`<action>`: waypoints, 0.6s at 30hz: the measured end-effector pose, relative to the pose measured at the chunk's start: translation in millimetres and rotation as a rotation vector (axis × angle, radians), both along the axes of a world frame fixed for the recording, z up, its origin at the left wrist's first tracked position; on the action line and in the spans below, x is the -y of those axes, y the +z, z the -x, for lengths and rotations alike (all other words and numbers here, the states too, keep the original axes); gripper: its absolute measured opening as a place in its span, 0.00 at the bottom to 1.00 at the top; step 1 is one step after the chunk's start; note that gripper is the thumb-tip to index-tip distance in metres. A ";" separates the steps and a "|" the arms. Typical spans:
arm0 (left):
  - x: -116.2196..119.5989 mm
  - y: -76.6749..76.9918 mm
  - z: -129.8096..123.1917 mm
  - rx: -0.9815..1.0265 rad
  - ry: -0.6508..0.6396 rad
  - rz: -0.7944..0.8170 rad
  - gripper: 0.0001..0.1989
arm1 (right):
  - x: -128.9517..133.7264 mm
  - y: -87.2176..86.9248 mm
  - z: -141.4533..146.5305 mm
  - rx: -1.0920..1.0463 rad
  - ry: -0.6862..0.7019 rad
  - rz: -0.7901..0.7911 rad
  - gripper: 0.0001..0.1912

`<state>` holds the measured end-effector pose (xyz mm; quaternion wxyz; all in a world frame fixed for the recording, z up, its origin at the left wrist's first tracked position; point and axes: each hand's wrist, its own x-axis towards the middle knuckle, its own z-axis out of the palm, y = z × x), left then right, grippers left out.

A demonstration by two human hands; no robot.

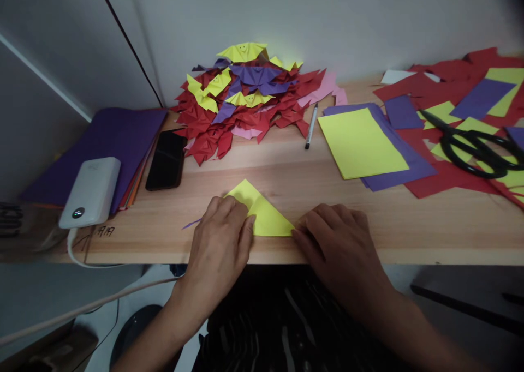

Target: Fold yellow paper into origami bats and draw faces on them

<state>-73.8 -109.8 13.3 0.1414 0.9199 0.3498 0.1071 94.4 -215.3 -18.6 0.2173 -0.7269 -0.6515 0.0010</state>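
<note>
A yellow sheet of paper [268, 215], folded into a triangle with its peak pointing away from me, lies near the table's front edge. My left hand [223, 230] rests over its left part, fingers curled onto the paper, so that corner is hidden. My right hand [333, 230] pinches the right corner between thumb and fingers. A crease line runs down from near the peak. A thin purple paper scrap [191, 223] lies just left of my left hand.
Folded paper bats [249, 102] are heaped against the wall. A pen [311, 126], yellow square sheets [362, 143], scissors [470, 143] and red offcuts [442, 178] lie to the right. At left are a phone [166, 159], purple sheets [123, 129] and a cabled white power bank [90, 192].
</note>
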 end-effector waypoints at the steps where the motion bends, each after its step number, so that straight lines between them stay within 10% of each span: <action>1: -0.3 0.0 -0.2 -0.002 -0.001 -0.002 0.09 | -0.1 0.0 0.2 0.002 -0.001 0.008 0.10; 18: -4.4 -0.9 -4.3 -0.076 -0.012 -0.073 0.09 | 0.5 1.1 1.2 -0.095 0.046 0.015 0.12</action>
